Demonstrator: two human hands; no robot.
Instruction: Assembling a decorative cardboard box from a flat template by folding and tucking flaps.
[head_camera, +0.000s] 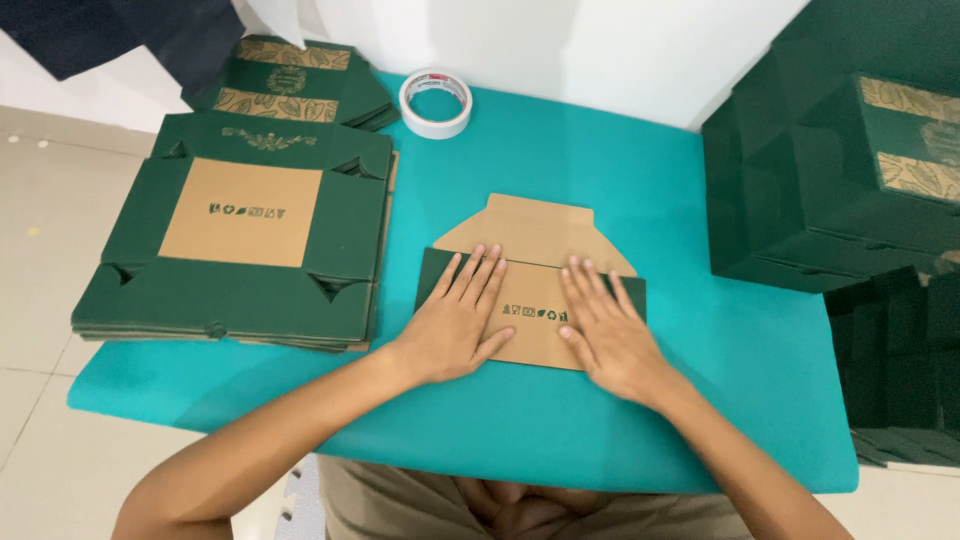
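Matt brown-and-green cardboard box blank (530, 290) lies on smooth matt teal table (620, 170), beside a glossy white tape roll (436, 103).

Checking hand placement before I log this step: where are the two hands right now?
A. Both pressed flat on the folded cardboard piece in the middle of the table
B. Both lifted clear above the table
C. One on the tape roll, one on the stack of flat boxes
A: the left hand and the right hand lie palm down, fingers spread, on the folded cardboard piece, away from the tape roll.
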